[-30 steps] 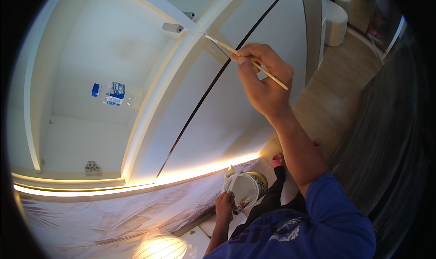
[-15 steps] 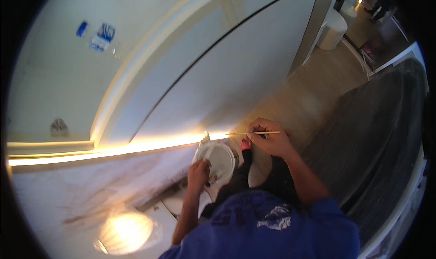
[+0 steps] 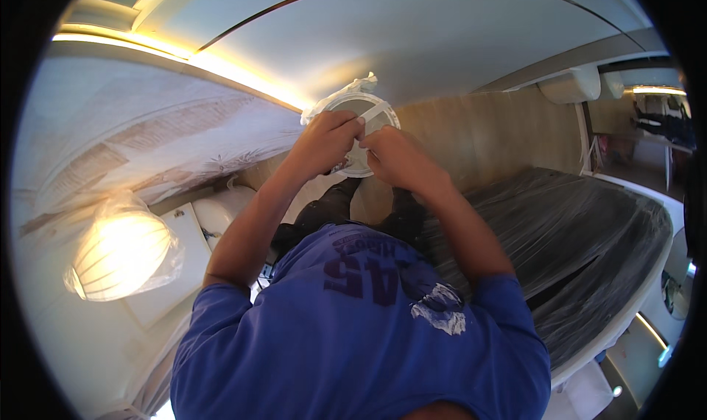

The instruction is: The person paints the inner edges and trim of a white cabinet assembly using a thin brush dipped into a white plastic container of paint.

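Note:
My left hand (image 3: 328,141) is closed over a round white bucket (image 3: 356,175), and a flat pale strip (image 3: 377,111) sticks out from its fingers across the bucket's mouth. Close beside it, my right hand (image 3: 396,157) has its fingers curled in, the fingertips almost meeting the left hand's. Whatever lies in the right hand is hidden; no thin stick shows there now. Crumpled white material (image 3: 340,94) hangs over the bucket's far left rim. Under the left palm, something small and dark is mostly covered.
A lit strip (image 3: 243,74) runs along the left wall's edge beside a pale curved panel (image 3: 412,37). At left glows a plastic-wrapped lamp (image 3: 121,250). Dark plastic sheeting (image 3: 560,236) covers a large piece at right. Brown flooring (image 3: 493,133) stretches beyond the bucket.
My right hand has come from the lit edge to beside my left hand over the bucket. The thin stick it held is out of sight. The view has turned.

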Demonstrator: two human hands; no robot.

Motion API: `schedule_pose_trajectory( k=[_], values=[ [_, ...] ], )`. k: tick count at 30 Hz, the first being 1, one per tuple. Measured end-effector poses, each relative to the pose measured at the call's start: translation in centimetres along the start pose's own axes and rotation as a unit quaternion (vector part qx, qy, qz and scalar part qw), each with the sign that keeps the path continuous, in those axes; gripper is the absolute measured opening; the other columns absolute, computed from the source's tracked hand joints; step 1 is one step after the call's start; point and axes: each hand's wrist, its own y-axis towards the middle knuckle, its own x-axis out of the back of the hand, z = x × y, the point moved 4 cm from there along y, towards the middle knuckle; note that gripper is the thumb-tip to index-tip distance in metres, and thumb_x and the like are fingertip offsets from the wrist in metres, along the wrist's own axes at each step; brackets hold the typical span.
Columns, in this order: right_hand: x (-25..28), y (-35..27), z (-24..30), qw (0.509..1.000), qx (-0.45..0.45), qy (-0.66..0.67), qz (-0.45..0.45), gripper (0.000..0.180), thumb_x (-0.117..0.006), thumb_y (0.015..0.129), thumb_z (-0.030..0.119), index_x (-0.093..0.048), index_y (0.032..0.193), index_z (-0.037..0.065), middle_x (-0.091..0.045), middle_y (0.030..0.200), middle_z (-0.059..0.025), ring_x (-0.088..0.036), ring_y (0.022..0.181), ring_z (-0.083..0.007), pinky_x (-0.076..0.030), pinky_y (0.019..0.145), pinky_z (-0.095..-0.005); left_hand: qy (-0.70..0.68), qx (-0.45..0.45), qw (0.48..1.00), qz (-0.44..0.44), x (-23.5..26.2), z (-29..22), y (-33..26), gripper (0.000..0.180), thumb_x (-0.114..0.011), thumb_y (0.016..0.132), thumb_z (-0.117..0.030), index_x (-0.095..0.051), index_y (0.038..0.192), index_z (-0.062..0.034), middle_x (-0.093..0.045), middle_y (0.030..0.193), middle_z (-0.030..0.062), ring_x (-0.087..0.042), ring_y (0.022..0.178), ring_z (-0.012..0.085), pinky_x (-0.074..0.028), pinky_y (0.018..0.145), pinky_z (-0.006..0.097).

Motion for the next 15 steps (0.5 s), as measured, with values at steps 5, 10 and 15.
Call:
schedule_pose_trajectory(
  k=[5, 10, 15],
  values=[
    [-0.8, 3.9, -0.4, 0.995, -0.084, 0.015, 0.055, 0.024, -0.057, 0.088, 0.014, -0.074, 0.1, 0.001, -0.072, 0.093, -0.024, -0.069, 0.094, -0.0436, -0.055, 0.084, -0.0506, 0.015, -0.006, 1.0, -0.009, 0.2, -1.6, 0.1, 0.032, -0.056, 0.094, -0.026, -0.062, 0.077, 0.0002, -0.046, 0.061, 0.0012, -0.042, 0.056, 0.0102, -0.037, 0.051, 0.03],
    [-3.5, 5.7, -3.3, 0.994, 0.031, 0.104, -0.006, 0.027, -0.058, 0.088, 0.014, -0.07, 0.11, 0.003, -0.072, 0.106, -0.0217, -0.068, 0.103, -0.0404, -0.054, 0.087, -0.0471, 0.014, -0.014, 1.0, 0.004, 0.2, -2.0, 0.5, 0.03, -0.055, 0.09, -0.026, -0.063, 0.08, 0.0001, -0.05, 0.062, 0.0058, -0.05, 0.051, 0.0144, -0.043, 0.048, 0.035],
    [-5.3, 6.9, -4.4, 0.987, 0.021, 0.158, 0.007, 0.029, -0.061, 0.088, 0.013, -0.067, 0.115, 0.004, -0.071, 0.115, -0.0196, -0.066, 0.11, -0.0379, -0.054, 0.089, -0.0448, 0.043, -0.024, 0.999, 0.002, 0.6, -2.9, 0.3, 0.03, -0.054, 0.092, -0.027, -0.064, 0.082, -0.0008, -0.053, 0.063, 0.0079, -0.055, 0.05, 0.0173, -0.043, 0.047, 0.035]
  ],
)
